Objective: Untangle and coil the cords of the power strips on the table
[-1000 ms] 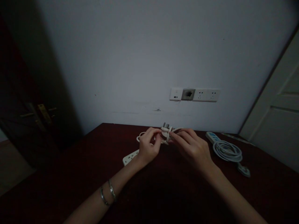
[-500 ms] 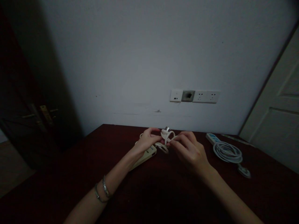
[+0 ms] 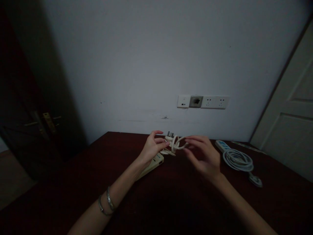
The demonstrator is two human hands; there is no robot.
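Observation:
My left hand [image 3: 152, 148] pinches a bundled white cable with its plug [image 3: 173, 143] above the dark red table [image 3: 73, 182]. The cable belongs to a cream power strip [image 3: 151, 164] that lies under my left wrist, partly hidden. My right hand [image 3: 204, 156] is at the right end of the cable bundle, fingers curled and touching a loop of it. Both hands are held just above the table near its far edge.
A second power strip with blue sockets [image 3: 221, 145] and its coiled white cable [image 3: 238, 160] lies at the right of the table. Wall sockets [image 3: 202, 101] sit on the white wall behind. A dark door [image 3: 29, 107] stands at the left, a white door [image 3: 290, 124] at the right.
The power strip has been pulled in under my left wrist. The cable bundle has been turned and its loops loosened; my right fingers have opened somewhat at the bundle's right end.

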